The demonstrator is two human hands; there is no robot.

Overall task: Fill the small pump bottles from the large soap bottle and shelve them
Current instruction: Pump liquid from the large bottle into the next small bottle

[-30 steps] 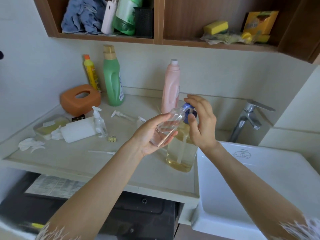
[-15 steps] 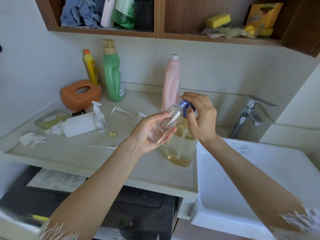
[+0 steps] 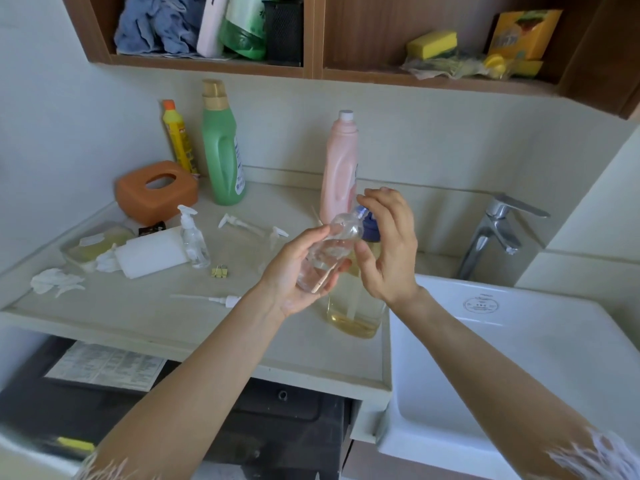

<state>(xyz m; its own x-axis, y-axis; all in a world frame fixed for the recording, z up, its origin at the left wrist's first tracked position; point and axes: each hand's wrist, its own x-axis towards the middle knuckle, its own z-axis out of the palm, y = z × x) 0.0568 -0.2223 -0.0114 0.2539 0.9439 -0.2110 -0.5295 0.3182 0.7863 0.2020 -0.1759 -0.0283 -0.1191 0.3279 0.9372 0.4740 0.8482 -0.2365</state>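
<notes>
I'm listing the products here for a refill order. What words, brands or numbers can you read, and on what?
None can be read as it stands.
Yellow bottle: label print, blurred.
Green bottle: side label, too small.
Yellow box on the shelf: picture and print, blurred.
Sink: round stamp, too small.
Printed sheet below the counter: rows of fine print, unreadable.
Small clear bottle in the left hand: no label visible.

Pale walls, wooden shelf (image 3: 207, 65) above a stone counter (image 3: 138, 317), white sink (image 3: 519, 341) beside.
</notes>
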